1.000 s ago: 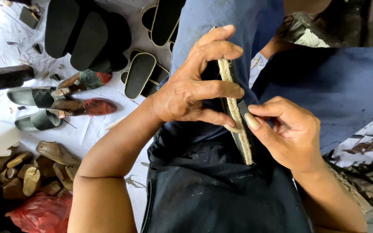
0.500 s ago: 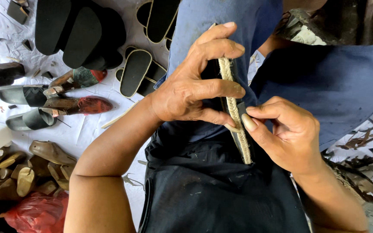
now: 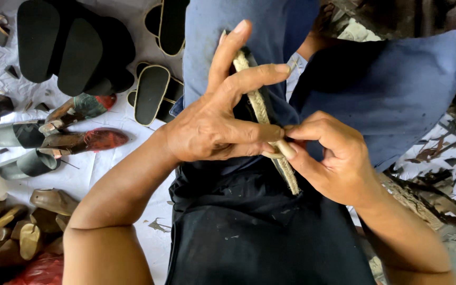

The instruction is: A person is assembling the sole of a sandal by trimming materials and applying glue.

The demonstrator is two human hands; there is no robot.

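A flat black shoe sole (image 3: 262,113) with a pale braided rope edging stands on its edge on my lap, over blue trousers and a dark apron (image 3: 259,232). My left hand (image 3: 217,124) wraps around the sole from the left, fingers laid across its rim, index finger raised. My right hand (image 3: 333,155) pinches the rope edging at the rim with thumb and forefinger, right beside my left thumb. The far end of the sole is hidden behind my left fingers.
On the white sheet at left lie several black soles (image 3: 75,47), two soles with pale edging (image 3: 151,92), a red-toed shoe (image 3: 88,140), grey-green slip-ons (image 3: 19,134), wooden heels (image 3: 22,232) and a red bag (image 3: 38,272). Cluttered ground lies at right.
Both hands stay on the sole. My right thumb and forefinger have pressed closer against my left thumb on the rope edging. The view has shifted slightly.
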